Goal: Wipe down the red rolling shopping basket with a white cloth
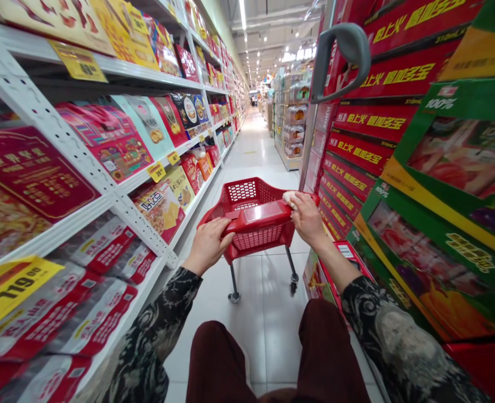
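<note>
A red plastic shopping cart (258, 238) stands in front of me on its wheels, and no goods show in the part of its basket I can see. My left hand (210, 242) is closed over the left end of the cart's handle. At the right end, my right hand (307, 217) grips the same handle. A crumpled white tissue or cloth (290, 198) is tucked between the right hand's fingers and the handle. A pale label panel (260, 213) covers the handle's middle.
White shelves (146, 173) of boxed snacks line the left side. Stacked red drink cartons (368, 120) and green juice boxes (452, 224) rise close on the right. A grey handle-shaped fixture (362, 56) juts out above them. The tiled aisle (253, 134) runs ahead past more displays (291, 120).
</note>
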`<action>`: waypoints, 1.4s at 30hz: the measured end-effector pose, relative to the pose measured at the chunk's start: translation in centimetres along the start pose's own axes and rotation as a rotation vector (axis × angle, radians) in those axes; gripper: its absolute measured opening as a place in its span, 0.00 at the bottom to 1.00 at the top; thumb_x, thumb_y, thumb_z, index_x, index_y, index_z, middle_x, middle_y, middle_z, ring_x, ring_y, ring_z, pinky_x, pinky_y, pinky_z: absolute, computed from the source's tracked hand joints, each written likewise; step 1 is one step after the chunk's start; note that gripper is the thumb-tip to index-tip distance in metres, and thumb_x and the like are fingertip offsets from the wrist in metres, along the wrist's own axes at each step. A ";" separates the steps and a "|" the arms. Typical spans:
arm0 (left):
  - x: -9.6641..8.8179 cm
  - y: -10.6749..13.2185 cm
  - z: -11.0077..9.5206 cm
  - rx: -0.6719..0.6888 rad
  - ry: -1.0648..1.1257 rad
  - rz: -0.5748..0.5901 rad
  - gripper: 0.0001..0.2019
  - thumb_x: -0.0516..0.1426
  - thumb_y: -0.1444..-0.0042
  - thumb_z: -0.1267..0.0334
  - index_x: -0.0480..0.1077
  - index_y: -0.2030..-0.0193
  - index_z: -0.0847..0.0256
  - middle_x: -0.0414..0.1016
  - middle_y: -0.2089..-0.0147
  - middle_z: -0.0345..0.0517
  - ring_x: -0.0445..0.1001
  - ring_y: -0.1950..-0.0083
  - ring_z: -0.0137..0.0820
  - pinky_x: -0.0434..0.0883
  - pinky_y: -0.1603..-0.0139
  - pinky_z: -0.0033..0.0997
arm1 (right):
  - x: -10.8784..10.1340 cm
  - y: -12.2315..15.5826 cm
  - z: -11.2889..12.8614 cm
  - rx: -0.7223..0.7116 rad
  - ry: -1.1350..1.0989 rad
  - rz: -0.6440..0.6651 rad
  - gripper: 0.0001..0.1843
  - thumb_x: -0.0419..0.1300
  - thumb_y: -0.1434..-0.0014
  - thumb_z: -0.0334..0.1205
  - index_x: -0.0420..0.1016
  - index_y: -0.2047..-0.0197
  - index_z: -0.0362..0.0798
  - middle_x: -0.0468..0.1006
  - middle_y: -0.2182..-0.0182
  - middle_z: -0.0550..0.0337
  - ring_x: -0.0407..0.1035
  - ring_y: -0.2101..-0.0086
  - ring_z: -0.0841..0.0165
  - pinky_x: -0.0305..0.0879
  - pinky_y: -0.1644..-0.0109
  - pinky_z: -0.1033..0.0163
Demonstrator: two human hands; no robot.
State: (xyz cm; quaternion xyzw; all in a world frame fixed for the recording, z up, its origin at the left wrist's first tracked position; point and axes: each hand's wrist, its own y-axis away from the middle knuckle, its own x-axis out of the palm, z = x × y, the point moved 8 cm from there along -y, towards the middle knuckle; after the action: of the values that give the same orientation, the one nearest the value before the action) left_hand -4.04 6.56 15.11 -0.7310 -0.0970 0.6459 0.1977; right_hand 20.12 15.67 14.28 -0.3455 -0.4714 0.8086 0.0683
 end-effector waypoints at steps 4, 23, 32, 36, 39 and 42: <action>-0.2 0.2 0.3 -0.008 0.021 -0.067 0.18 0.50 0.44 0.53 0.68 0.52 0.60 0.73 0.49 0.49 0.67 0.45 0.39 0.62 0.45 0.41 | -0.3 -0.6 -2.2 0.090 0.007 -0.055 0.22 0.48 0.48 0.30 0.68 0.50 0.44 0.69 0.48 0.49 0.60 0.46 0.59 0.54 0.40 0.45; 1.2 0.5 -5.7 0.053 0.251 -0.075 0.21 0.52 0.46 0.59 0.61 0.45 0.60 0.66 0.42 0.53 0.63 0.40 0.38 0.61 0.41 0.43 | 0.8 -2.3 1.3 0.058 -0.139 0.023 0.20 0.48 0.49 0.29 0.73 0.55 0.45 0.73 0.53 0.52 0.65 0.50 0.63 0.59 0.41 0.51; 3.6 -0.1 -8.8 0.133 0.253 -0.071 0.23 0.51 0.44 0.60 0.58 0.42 0.63 0.63 0.40 0.57 0.59 0.38 0.39 0.55 0.38 0.47 | -0.6 0.1 5.4 0.010 -0.225 0.098 0.19 0.48 0.48 0.28 0.73 0.56 0.47 0.73 0.53 0.54 0.65 0.50 0.66 0.60 0.42 0.55; 5.2 -0.5 -7.7 0.131 0.265 -0.026 0.30 0.54 0.46 0.55 0.53 0.39 0.64 0.53 0.35 0.59 0.52 0.34 0.42 0.51 0.38 0.52 | -1.6 0.2 4.8 0.018 -0.233 0.100 0.18 0.48 0.48 0.29 0.73 0.57 0.46 0.75 0.55 0.54 0.66 0.51 0.66 0.61 0.42 0.56; 6.1 -1.1 -7.6 0.101 0.259 -0.033 0.31 0.55 0.48 0.52 0.54 0.40 0.66 0.58 0.38 0.60 0.54 0.36 0.42 0.51 0.38 0.51 | -2.0 0.1 3.7 0.095 -0.179 0.057 0.18 0.48 0.49 0.29 0.73 0.58 0.46 0.75 0.55 0.54 0.66 0.51 0.65 0.61 0.43 0.56; 6.4 -1.7 -8.8 0.080 0.251 -0.060 0.30 0.55 0.48 0.52 0.56 0.42 0.67 0.63 0.41 0.60 0.58 0.38 0.42 0.54 0.39 0.48 | -2.2 0.8 4.7 0.120 -0.131 0.026 0.19 0.48 0.49 0.28 0.73 0.57 0.45 0.74 0.55 0.52 0.65 0.51 0.65 0.60 0.43 0.55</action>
State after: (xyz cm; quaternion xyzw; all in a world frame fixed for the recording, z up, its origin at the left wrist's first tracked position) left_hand 5.76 9.18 10.74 -0.7944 -0.0672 0.5464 0.2566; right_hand 19.02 10.95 16.20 -0.2933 -0.4213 0.8569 0.0476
